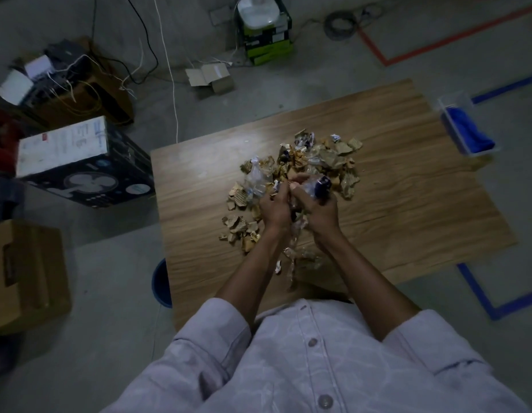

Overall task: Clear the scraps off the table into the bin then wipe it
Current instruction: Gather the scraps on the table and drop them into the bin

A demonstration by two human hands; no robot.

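A heap of scraps, torn cardboard pieces and crinkled clear plastic wrappers, lies in the middle of the wooden table. My left hand and my right hand are side by side at the near edge of the heap, both with fingers curled round a bunch of scraps. Plastic wrappers trail down between my wrists. The rim of a blue bin shows on the floor under the table's near left corner. A blue cloth lies in a clear tray at the table's far right corner.
Cardboard boxes stand on the floor to the left, among them a black and white fan box and a brown box. Cables, an open carton and stacked green boxes lie beyond the table. Blue tape marks the floor on the right.
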